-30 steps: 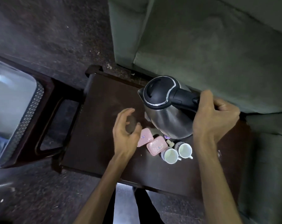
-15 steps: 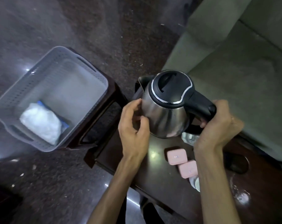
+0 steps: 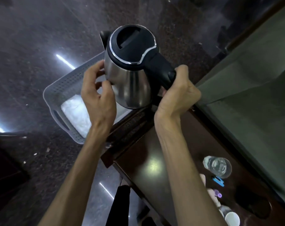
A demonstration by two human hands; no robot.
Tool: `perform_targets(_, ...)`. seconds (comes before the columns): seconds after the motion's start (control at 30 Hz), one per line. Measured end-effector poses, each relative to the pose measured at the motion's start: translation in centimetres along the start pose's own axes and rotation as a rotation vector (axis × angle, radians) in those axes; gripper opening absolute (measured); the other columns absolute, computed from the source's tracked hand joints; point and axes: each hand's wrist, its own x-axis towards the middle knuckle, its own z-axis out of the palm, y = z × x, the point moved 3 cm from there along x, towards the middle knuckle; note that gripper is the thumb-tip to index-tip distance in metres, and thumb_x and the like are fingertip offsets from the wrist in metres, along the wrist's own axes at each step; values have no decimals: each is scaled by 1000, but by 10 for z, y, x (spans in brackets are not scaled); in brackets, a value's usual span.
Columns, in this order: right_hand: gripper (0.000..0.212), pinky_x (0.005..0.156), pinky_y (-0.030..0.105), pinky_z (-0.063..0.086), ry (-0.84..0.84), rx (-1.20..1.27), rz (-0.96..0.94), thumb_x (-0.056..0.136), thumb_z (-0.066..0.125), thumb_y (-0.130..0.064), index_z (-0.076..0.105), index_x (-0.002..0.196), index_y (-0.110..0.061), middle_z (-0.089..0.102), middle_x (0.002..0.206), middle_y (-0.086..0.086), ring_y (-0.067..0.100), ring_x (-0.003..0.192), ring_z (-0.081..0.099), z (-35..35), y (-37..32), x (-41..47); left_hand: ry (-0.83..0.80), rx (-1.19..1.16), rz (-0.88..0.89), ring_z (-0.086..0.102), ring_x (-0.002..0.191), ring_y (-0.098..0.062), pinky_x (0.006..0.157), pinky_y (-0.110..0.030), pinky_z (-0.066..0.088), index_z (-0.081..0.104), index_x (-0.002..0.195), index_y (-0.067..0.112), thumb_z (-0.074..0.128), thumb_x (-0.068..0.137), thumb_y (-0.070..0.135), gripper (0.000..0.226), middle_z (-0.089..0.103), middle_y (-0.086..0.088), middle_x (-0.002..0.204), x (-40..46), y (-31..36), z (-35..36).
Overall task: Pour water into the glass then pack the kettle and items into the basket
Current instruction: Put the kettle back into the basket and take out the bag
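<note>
I hold the steel kettle [image 3: 130, 82] with its black lid in the air, over the far part of the grey perforated basket [image 3: 56, 93]. My right hand [image 3: 177, 95] is closed round its black handle. My left hand [image 3: 97, 97] steadies the steel side with its fingertips. A white plastic packet [image 3: 76, 115] lies in the basket. A glass [image 3: 217, 166] holding water stands on the dark wooden table [image 3: 154, 152]. A white cup [image 3: 232, 218], a purple-capped item [image 3: 217, 194] and a blue object [image 3: 218, 181] sit near the table's right end, partly behind my right forearm.
The kettle's black base [image 3: 251, 203] lies on the table by the cup. A green sofa [image 3: 252, 88] runs along the table's far right side. The basket rests on a dark wooden stand [image 3: 130, 126] next to the table. Dark speckled floor surrounds it.
The kettle has travelled left, off the table and over the basket, with both hands on it. The view has swung so the table items now sit at the lower right.
</note>
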Motion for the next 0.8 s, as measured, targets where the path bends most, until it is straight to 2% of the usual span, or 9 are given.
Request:
perform_targets(0.1, 56, 58, 38, 29, -33, -33, 44, 88, 61, -11, 30, 43, -25, 27, 48, -6, 11, 50, 27, 25, 31, -1, 15, 19, -32, 65, 117, -13, 97, -34, 57, 66, 130, 8, 46, 87, -3, 49, 70, -5, 127, 24, -22, -11)
perform_targets(0.23, 55, 57, 36, 32, -59, -78, 60, 87, 62, -16, 33, 41, -23, 29, 45, -4, 15, 50, 28, 49, 73, -2, -2, 46, -87, 66, 118, -17, 95, -22, 54, 66, 131, 4, 45, 84, -7, 52, 71, -9, 126, 45, -61, -25)
perform_targets(0.37, 53, 53, 31, 29, -85, -114, 54, 85, 61, -18, 35, 39, -24, 30, 42, -10, 10, 47, 27, 60, 105, -1, -109, 58, -111, 64, 124, -28, 100, -29, 55, 63, 134, 2, 43, 81, -13, 58, 70, -14, 128, 54, -90, -34)
perform_targets(0.43, 50, 53, 32, 29, -88, -130, 46, 84, 61, -18, 35, 42, -22, 30, 45, -6, 12, 50, 27, 58, 117, -1, -166, 89, -133, 63, 127, -25, 98, -22, 54, 61, 138, 4, 46, 82, -11, 60, 69, -12, 132, 54, -98, -40)
perform_targets(0.53, 49, 57, 38, 30, -62, -161, 14, 91, 60, -16, 36, 49, -9, 31, 52, 6, 22, 56, 29, 49, 127, 1, -201, 275, -145, 54, 136, -14, 105, -25, 49, 55, 146, 10, 56, 85, -1, 62, 60, -4, 146, 43, -108, -55)
perform_targets(0.63, 36, 65, 36, 47, -48, -302, -73, 100, 60, -21, 55, 68, -4, 56, 68, 8, 19, 64, 50, 37, 122, -3, -155, 537, -170, 50, 136, -26, 112, -40, 44, 53, 143, 6, 69, 83, 11, 63, 57, -10, 145, 20, -118, -67)
perform_targets(0.67, 26, 70, 31, 51, -16, -335, -116, 100, 60, -22, 63, 79, -6, 66, 79, 6, 15, 71, 58, 29, 118, -5, -172, 655, -199, 47, 137, -30, 113, -42, 42, 51, 144, 4, 73, 80, 18, 69, 54, -13, 146, 11, -121, -67)
perform_targets(0.73, 12, 76, 27, 55, 62, -375, -204, 97, 62, -19, 69, 94, -9, 72, 96, 5, 12, 82, 65, 10, 110, -14, -249, 891, -274, 40, 141, -35, 113, -47, 39, 42, 148, 3, 82, 72, 34, 91, 44, -15, 152, -6, -129, -62)
perform_targets(0.8, 5, 72, 24, 55, 89, -402, -215, 93, 65, -14, 70, 92, -13, 71, 90, 1, 7, 78, 62, -13, 108, -27, -292, 1021, -308, 35, 143, -37, 108, -53, 40, 33, 152, 5, 84, 66, 42, 105, 34, -15, 156, -20, -136, -55)
